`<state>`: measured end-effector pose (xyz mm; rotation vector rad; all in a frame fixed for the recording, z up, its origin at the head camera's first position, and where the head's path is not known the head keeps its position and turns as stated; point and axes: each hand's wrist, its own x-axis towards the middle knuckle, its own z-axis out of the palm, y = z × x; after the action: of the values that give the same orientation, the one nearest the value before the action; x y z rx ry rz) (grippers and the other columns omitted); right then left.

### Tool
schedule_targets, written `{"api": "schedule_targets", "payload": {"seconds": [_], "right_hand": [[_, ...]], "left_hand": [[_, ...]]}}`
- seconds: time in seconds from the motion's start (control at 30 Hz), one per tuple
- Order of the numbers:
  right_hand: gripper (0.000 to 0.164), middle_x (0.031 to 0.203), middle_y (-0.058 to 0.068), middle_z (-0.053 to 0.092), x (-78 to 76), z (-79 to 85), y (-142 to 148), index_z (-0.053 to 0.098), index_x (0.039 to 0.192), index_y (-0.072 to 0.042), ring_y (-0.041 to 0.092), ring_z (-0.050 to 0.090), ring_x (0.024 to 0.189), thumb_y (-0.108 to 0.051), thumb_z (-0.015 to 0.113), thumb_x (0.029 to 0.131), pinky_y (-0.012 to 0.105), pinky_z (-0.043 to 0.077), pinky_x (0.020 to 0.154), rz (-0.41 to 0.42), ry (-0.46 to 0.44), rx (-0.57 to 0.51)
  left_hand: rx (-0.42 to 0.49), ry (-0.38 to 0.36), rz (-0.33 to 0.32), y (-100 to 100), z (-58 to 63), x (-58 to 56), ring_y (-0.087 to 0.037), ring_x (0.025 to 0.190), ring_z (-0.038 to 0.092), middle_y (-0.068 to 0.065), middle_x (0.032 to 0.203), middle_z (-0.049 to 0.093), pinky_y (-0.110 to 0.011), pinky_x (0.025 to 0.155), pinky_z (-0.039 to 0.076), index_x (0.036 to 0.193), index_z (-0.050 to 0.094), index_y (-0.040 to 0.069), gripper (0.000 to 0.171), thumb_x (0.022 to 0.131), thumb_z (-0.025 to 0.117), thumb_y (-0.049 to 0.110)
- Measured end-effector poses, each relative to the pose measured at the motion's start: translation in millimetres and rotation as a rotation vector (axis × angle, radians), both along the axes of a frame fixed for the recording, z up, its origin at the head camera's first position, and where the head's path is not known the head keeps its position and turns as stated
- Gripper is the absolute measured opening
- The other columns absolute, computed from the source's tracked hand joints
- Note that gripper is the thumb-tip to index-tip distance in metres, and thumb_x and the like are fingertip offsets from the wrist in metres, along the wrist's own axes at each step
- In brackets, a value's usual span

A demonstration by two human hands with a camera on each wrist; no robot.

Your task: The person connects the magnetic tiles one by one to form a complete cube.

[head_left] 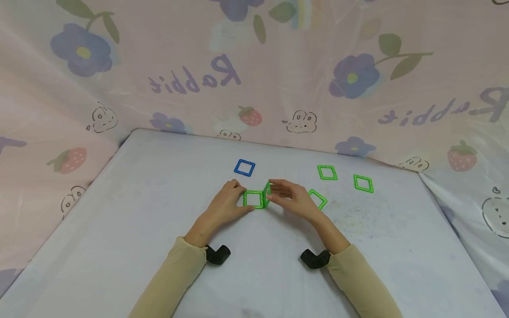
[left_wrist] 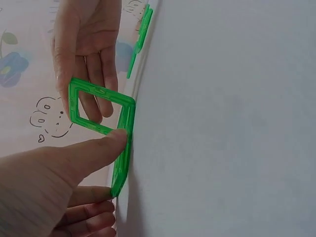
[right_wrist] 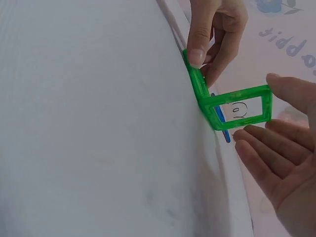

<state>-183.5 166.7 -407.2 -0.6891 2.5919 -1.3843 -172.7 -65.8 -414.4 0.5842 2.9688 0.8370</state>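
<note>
In the head view, my left hand point(head_left: 227, 201) grips a green square magnetic tile point(head_left: 245, 199) lying flat on the table, thumb at its near edge and fingers at its far side. A second green tile point(head_left: 267, 194) stands upright along the right edge of the flat one, touching it. My right hand point(head_left: 295, 198) holds this upright tile by its outer side, between thumb and finger. The right wrist view shows the thumb at one corner of the upright tile point(right_wrist: 242, 93) and the other fingers extended below it.
Beyond the hands lies a blue square tile point(head_left: 237, 170). Three more green tiles lie to the right: one point(head_left: 323, 204) partly behind the right hand, one point(head_left: 328, 178) farther back and one point(head_left: 363, 190) farthest right. A printed curtain point(head_left: 278, 88) borders the white table point(head_left: 119, 221).
</note>
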Motion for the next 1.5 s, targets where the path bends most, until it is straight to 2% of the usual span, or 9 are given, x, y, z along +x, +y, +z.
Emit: {"api": "schedule_targets", "payload": {"seconds": [0.2,0.5,0.63,0.73,0.9,1.1,1.27,1.37,1.5], "right_hand": [[0.048,0.123,0.012,0.064,-1.5,-0.7,1.1,0.054,0.134,-0.009,0.026,0.063,0.111,-0.024,0.067,0.091,0.040,0.050,0.094,0.003,0.004,-0.038],[0.038,0.110,0.010,0.069,-2.9,-1.3,-2.0,0.062,0.125,-0.009,0.022,0.066,0.098,-0.023,0.068,0.090,0.033,0.053,0.085,-0.032,0.012,-0.042],[0.035,0.106,0.015,0.069,-3.4,-0.8,-2.9,0.062,0.123,-0.005,0.028,0.068,0.091,-0.019,0.066,0.091,0.029,0.053,0.077,-0.043,-0.020,-0.056],[0.033,0.103,0.021,0.068,-3.0,2.1,-4.4,0.061,0.123,0.000,0.035,0.068,0.085,-0.012,0.064,0.092,0.035,0.054,0.072,-0.047,-0.042,-0.078],[0.029,0.098,0.029,0.065,5.1,20.6,-10.0,0.060,0.119,0.008,0.044,0.067,0.081,-0.004,0.061,0.093,0.050,0.054,0.071,-0.042,-0.075,-0.137],[0.026,0.097,0.031,0.064,9.1,29.3,-13.2,0.061,0.116,0.011,0.046,0.066,0.083,-0.001,0.060,0.093,0.050,0.054,0.073,-0.040,-0.057,-0.179],[0.026,0.096,0.032,0.064,9.4,30.5,-15.8,0.061,0.115,0.012,0.047,0.065,0.081,0.000,0.059,0.093,0.052,0.054,0.073,-0.048,-0.025,-0.180],[0.025,0.095,0.033,0.064,9.9,31.7,-18.4,0.061,0.115,0.012,0.047,0.065,0.081,0.000,0.058,0.093,0.044,0.056,0.072,-0.049,-0.004,-0.166],[0.025,0.096,0.032,0.065,9.2,31.7,-21.3,0.061,0.117,0.011,0.046,0.062,0.081,0.001,0.056,0.094,0.025,0.052,0.069,-0.048,0.028,-0.142]], "left_hand": [[-0.011,-0.003,-0.013,-3.0,1.4,2.8,-0.020,0.095,0.049,-0.009,0.109,0.056,-0.034,0.081,0.045,0.119,0.064,-0.003,0.053,0.081,0.077,0.032],[-0.018,0.008,-0.018,-5.9,4.8,8.5,-0.020,0.093,0.049,-0.009,0.106,0.056,-0.034,0.079,0.045,0.116,0.065,-0.004,0.049,0.083,0.076,0.029],[-0.026,0.034,-0.022,-6.7,5.1,10.0,-0.019,0.091,0.049,-0.008,0.103,0.056,-0.034,0.078,0.045,0.113,0.066,-0.004,0.047,0.082,0.077,0.030],[-0.038,0.055,-0.025,-6.9,5.9,11.4,-0.019,0.088,0.047,-0.007,0.099,0.055,-0.033,0.075,0.044,0.107,0.068,-0.003,0.044,0.081,0.077,0.030],[-0.092,0.081,-0.029,-5.9,8.1,13.7,-0.019,0.086,0.047,-0.007,0.096,0.054,-0.033,0.072,0.044,0.100,0.067,-0.003,0.043,0.080,0.077,0.034],[-0.160,0.122,-0.029,-2.1,5.6,13.3,-0.019,0.085,0.047,-0.008,0.094,0.053,-0.033,0.073,0.045,0.100,0.064,-0.004,0.050,0.080,0.077,0.041],[-0.181,0.112,-0.022,3.7,6.1,13.7,-0.019,0.083,0.045,-0.008,0.092,0.052,-0.031,0.070,0.043,0.104,0.062,-0.006,0.057,0.080,0.075,0.045],[-0.196,0.114,-0.015,7.5,7.8,15.4,-0.019,0.081,0.044,-0.008,0.089,0.050,-0.030,0.067,0.042,0.104,0.061,-0.006,0.059,0.080,0.075,0.047],[-0.217,0.120,0.006,12.6,7.5,16.8,-0.019,0.079,0.044,-0.009,0.088,0.051,-0.030,0.063,0.042,0.107,0.059,-0.005,0.063,0.081,0.072,0.050]]}}
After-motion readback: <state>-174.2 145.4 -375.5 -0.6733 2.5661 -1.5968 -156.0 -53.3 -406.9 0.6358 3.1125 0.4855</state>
